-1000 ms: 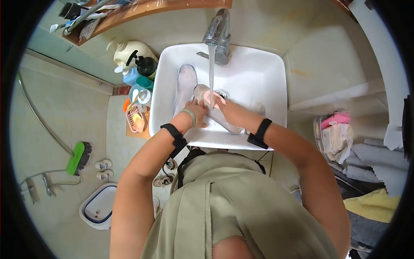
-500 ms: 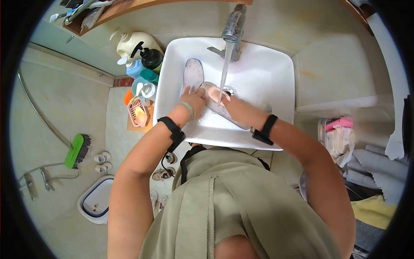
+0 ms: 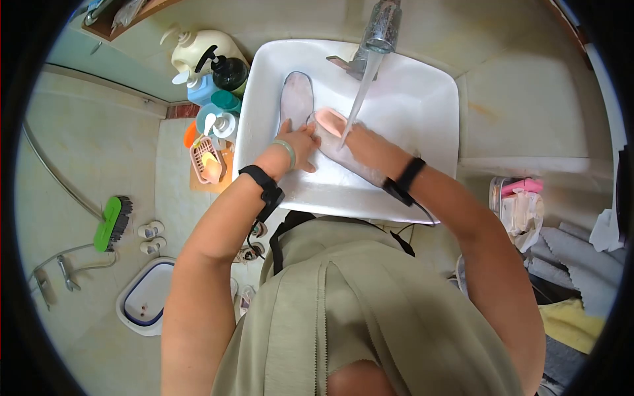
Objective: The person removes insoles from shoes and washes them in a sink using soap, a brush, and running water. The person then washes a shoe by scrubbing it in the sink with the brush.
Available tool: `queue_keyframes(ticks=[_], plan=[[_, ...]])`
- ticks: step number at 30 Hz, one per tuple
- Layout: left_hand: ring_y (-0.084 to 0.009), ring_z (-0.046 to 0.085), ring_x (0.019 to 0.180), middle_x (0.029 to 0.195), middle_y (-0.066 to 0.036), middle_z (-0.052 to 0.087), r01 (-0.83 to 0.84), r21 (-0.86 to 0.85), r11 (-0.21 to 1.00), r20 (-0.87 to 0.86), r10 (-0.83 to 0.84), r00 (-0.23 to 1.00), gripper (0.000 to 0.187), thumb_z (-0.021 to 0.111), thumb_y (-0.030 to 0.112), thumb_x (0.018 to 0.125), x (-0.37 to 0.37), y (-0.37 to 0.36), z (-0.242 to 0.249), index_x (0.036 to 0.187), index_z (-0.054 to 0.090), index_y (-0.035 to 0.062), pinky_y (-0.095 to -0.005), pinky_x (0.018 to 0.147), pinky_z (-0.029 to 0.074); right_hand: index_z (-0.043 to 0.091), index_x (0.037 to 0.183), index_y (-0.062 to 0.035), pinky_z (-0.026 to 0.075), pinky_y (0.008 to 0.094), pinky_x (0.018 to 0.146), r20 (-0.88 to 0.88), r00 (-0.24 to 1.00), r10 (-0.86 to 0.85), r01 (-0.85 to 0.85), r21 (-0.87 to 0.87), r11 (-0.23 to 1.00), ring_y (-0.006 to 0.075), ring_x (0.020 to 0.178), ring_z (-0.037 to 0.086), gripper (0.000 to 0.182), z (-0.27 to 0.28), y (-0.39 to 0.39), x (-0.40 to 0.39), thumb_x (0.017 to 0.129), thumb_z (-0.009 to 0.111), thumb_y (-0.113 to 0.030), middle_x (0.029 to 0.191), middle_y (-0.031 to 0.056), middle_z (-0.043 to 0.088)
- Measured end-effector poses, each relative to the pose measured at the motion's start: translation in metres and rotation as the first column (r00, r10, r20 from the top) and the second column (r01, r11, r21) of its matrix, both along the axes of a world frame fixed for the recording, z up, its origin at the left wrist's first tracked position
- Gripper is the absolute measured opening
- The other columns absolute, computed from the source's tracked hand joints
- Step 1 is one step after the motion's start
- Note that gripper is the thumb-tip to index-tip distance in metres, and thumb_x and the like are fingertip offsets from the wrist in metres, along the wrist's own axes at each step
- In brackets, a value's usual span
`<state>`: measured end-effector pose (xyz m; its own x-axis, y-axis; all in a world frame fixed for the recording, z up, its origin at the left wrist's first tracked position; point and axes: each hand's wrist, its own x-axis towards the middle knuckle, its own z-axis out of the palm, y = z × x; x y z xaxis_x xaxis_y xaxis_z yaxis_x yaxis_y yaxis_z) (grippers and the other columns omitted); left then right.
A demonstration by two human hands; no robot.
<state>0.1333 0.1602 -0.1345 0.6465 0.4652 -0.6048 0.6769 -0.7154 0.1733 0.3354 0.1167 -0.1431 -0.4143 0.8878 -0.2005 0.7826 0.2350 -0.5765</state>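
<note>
Two pale grey insoles lie in the white sink. One insole (image 3: 297, 99) is upright at the left; the other insole (image 3: 340, 153) slants down to the right beneath my hands. My left hand (image 3: 298, 148) has its fingers spread and touches the slanted insole near its upper end. In my right hand (image 3: 370, 146) is a pink brush (image 3: 330, 121), pressed on that same insole; its bristles are hidden. Water runs from the faucet (image 3: 384, 30) beside my right hand's fingers.
Pump bottles (image 3: 230, 74) and a pink soap basket (image 3: 206, 155) stand left of the sink (image 3: 396, 206). A green brush (image 3: 109, 224) and a white basin (image 3: 144, 297) are farther left. Folded cloths (image 3: 581, 257) lie at the right.
My right hand has moved the pink brush slightly up along the insole, and more of the brush shows. My left hand's fingers are spread wider. The camera view has shifted slightly.
</note>
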Motion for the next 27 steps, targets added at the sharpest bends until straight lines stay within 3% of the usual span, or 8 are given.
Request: queue_keyframes(ticks=[7, 10, 17, 20, 22, 24, 26, 27], plan=[[-0.0227, 0.023, 0.139, 0.148, -0.013, 0.025, -0.020, -0.038, 0.999, -0.077, 0.018, 0.997, 0.078, 0.070, 0.044, 0.070, 0.003, 0.002, 0.012, 0.136, 0.042, 0.0142, -0.0596, 0.108, 0.015, 0.027, 0.137, -0.0040, 0.052, 0.0462, 0.070, 0.306, 0.945, 0.113, -0.070, -0.151, 0.986, 0.0391, 0.083, 0.063, 0.054, 0.027, -0.035, 0.013, 0.086, 0.045, -0.005, 0.099, 0.0287, 0.058], [-0.0229, 0.023, 0.139, 0.148, -0.012, 0.025, -0.039, -0.073, 0.997, -0.053, 0.035, 0.998, 0.079, 0.071, 0.044, 0.070, 0.001, 0.004, 0.007, 0.137, 0.041, 0.0147, -0.0603, 0.107, 0.016, 0.027, 0.140, -0.0131, 0.051, 0.0456, 0.071, 0.130, 0.986, 0.102, -0.109, 0.053, 0.993, 0.0414, 0.083, 0.063, 0.053, -0.001, -0.030, 0.009, 0.089, 0.040, -0.006, 0.096, 0.0273, 0.056], [-0.0230, 0.022, 0.139, 0.149, -0.011, 0.023, -0.038, -0.052, 0.998, -0.027, 0.036, 0.999, 0.082, 0.073, 0.046, 0.068, -0.004, 0.003, 0.001, 0.137, 0.040, 0.0158, -0.0615, 0.106, 0.015, 0.024, 0.142, -0.0157, 0.048, 0.0473, 0.081, 0.110, 0.994, -0.021, 0.038, -0.161, 0.986, 0.0418, 0.093, 0.060, 0.056, -0.011, 0.013, -0.008, 0.088, 0.035, -0.002, 0.102, 0.0302, 0.055], [-0.0224, 0.022, 0.139, 0.150, -0.011, 0.021, -0.062, -0.071, 0.996, -0.014, 0.061, 0.998, 0.082, 0.073, 0.045, 0.068, -0.005, 0.002, 0.002, 0.137, 0.041, 0.0160, -0.0625, 0.106, 0.015, 0.043, 0.131, -0.0086, 0.044, 0.0443, 0.091, 0.211, 0.977, 0.037, 0.014, -0.235, 0.972, 0.0427, 0.111, 0.053, 0.052, 0.013, -0.018, 0.010, 0.096, 0.026, -0.043, 0.124, 0.0274, 0.050], [-0.0223, 0.021, 0.139, 0.150, -0.011, 0.021, -0.075, -0.082, 0.994, -0.018, 0.073, 0.997, 0.081, 0.073, 0.044, 0.068, -0.005, 0.000, 0.006, 0.137, 0.041, 0.0159, -0.0627, 0.106, 0.015, 0.044, 0.130, -0.0065, 0.043, 0.0442, 0.090, -0.004, 0.973, -0.232, 0.222, -0.273, 0.936, 0.0414, 0.109, 0.054, 0.055, -0.004, -0.015, 0.009, 0.097, 0.024, -0.045, 0.123, 0.0288, 0.050], [-0.0222, 0.021, 0.140, 0.150, -0.010, 0.021, -0.086, -0.087, 0.993, -0.025, 0.084, 0.996, 0.081, 0.073, 0.044, 0.068, -0.003, 0.001, 0.009, 0.137, 0.041, 0.0158, -0.0629, 0.106, 0.015, 0.043, 0.131, -0.0042, 0.047, 0.0415, 0.085, -0.237, 0.965, -0.116, 0.114, -0.025, 0.993, 0.0386, 0.103, 0.058, 0.044, -0.026, 0.006, -0.004, 0.096, 0.036, -0.030, 0.118, 0.0278, 0.053], [-0.0223, 0.020, 0.140, 0.151, -0.009, 0.021, -0.078, -0.111, 0.991, -0.052, 0.073, 0.996, 0.080, 0.073, 0.043, 0.068, -0.002, 0.003, 0.010, 0.136, 0.042, 0.0150, -0.0631, 0.106, 0.016, 0.038, 0.133, -0.0011, 0.050, 0.0400, 0.080, 0.438, 0.890, 0.123, -0.142, 0.011, 0.990, 0.0389, 0.097, 0.060, 0.044, 0.002, 0.015, -0.024, 0.093, 0.041, -0.017, 0.118, 0.0285, 0.052], [-0.0223, 0.020, 0.140, 0.151, -0.009, 0.021, -0.077, -0.113, 0.991, -0.050, 0.071, 0.996, 0.080, 0.073, 0.043, 0.068, -0.002, 0.005, 0.009, 0.136, 0.042, 0.0150, -0.0631, 0.106, 0.016, 0.038, 0.133, -0.0011, 0.050, 0.0400, 0.080, 0.440, 0.890, 0.123, -0.141, 0.009, 0.990, 0.0389, 0.097, 0.060, 0.044, 0.000, 0.013, -0.021, 0.093, 0.041, -0.017, 0.118, 0.0285, 0.052]])
